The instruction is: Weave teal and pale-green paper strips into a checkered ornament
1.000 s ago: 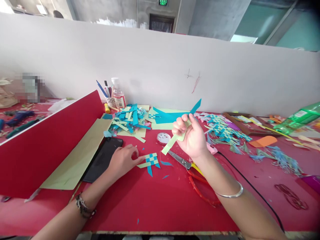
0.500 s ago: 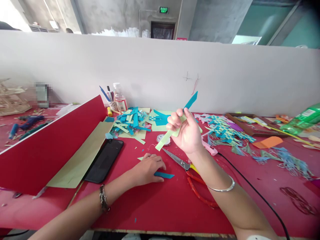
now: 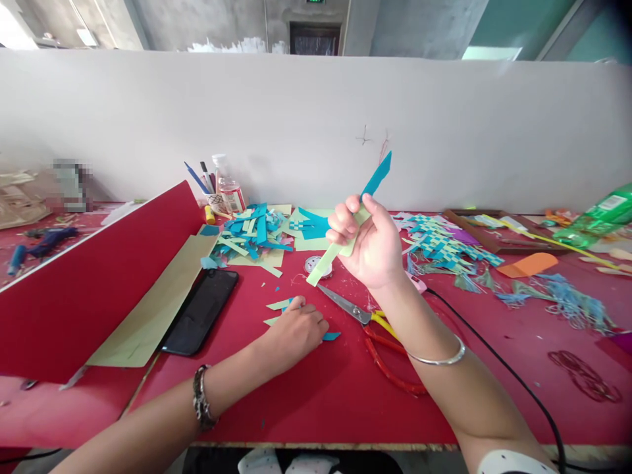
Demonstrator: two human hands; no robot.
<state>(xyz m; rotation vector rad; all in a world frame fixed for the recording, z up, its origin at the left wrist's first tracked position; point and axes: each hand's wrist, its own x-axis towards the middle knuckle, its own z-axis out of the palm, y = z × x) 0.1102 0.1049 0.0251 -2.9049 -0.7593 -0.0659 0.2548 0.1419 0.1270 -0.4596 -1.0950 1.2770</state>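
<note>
My right hand point(image 3: 370, 247) is raised above the table, fingers curled round paper strips. A blue paper strip point(image 3: 378, 176) sticks up past the thumb, and a pale green paper strip point(image 3: 323, 263) hangs out below the fingers. Low over the red tabletop, my left hand point(image 3: 300, 329) has its fingers bent down on more paper strips. Green and blue ends of these strips point(image 3: 276, 305) show at its upper left, and a blue tip point(image 3: 331, 336) pokes out at its right; the palm hides the rest. Scissors point(image 3: 353, 311) with red and yellow handles lie beside the right forearm.
A heap of cut paper strips point(image 3: 254, 230) lies at the back, near a bottle point(image 3: 230, 187) and pen cup point(image 3: 214, 201). Left are a black phone point(image 3: 202, 316) and red board point(image 3: 113, 276). Woven pieces point(image 3: 439, 243), a cable point(image 3: 498, 359) and a green bottle point(image 3: 600, 217) are right.
The view has tipped down slightly. My left fingers have curled in over the strips, and more strip ends show at their left. My right hand keeps its hold on its strips.
</note>
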